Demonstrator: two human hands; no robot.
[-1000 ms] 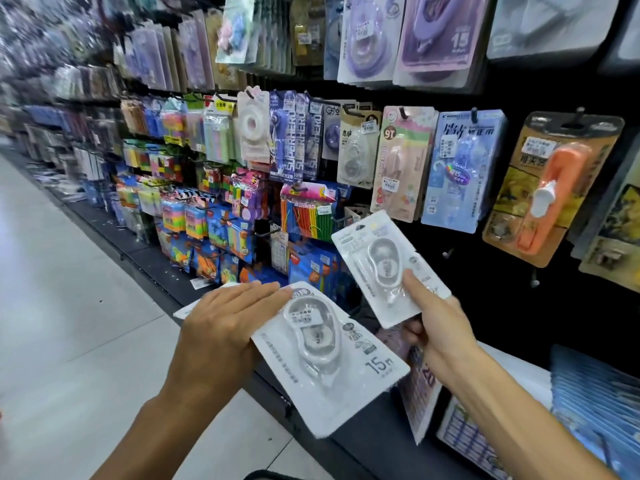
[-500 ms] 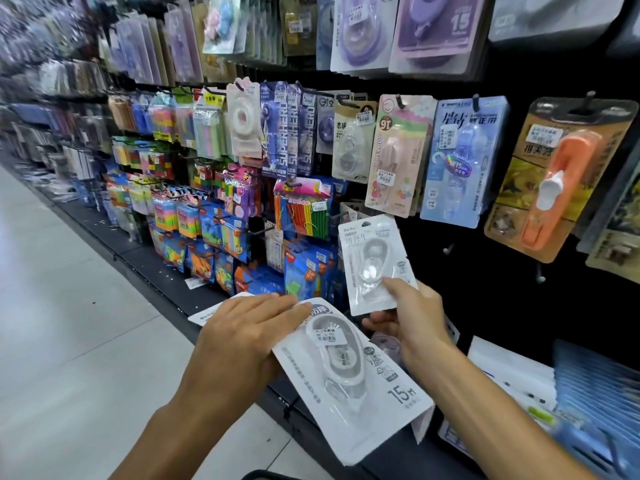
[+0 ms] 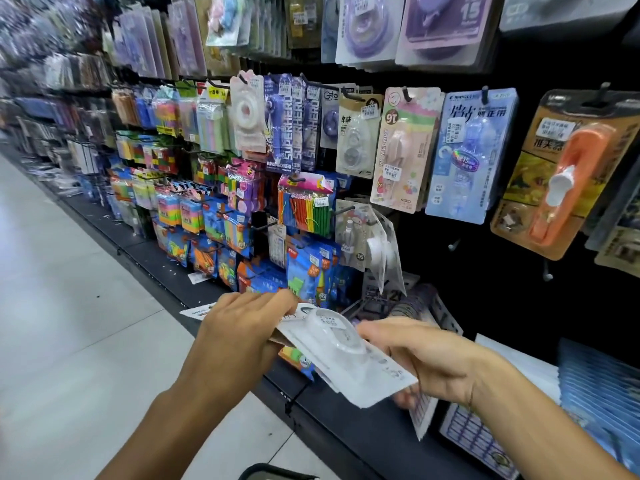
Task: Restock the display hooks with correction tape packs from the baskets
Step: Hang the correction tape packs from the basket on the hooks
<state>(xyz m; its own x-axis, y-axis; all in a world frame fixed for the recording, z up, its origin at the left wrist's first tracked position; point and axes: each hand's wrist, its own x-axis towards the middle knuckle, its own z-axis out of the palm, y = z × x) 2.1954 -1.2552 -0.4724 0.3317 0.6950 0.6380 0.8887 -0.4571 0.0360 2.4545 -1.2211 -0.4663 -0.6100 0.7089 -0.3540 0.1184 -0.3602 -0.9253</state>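
A: Where are the packs?

B: Low and near, in front of the shelf edge (image 3: 346,431). The left hand (image 3: 239,327) holds a small stack of white correction tape packs (image 3: 346,358), its fingers curled over the far left end with the thumb hidden underneath. The top pack lies face up, its clear bubble showing.

A: And the right hand?

B: The right hand (image 3: 426,355) is at the right end of that stack. Its fingers look gently bent against the top pack (whether they pinch it or only touch it, I cannot tell, since the card hides the tips).

A: So which step is this?

B: I judge it as peeling one pack off the stack, ready for hanging. A few similar packs already hang on a hook (image 3: 349,209) further up, just right of the coloured sticks (image 3: 308,209).

A: What does the next move need?

B: Probably a firm pinch on one card alone, so the rest stay in the left hand, then lifting it with the punched hole turned toward the hook's tip. The bare pegs (image 3: 453,244) on the dark panel to the right might also take stock.
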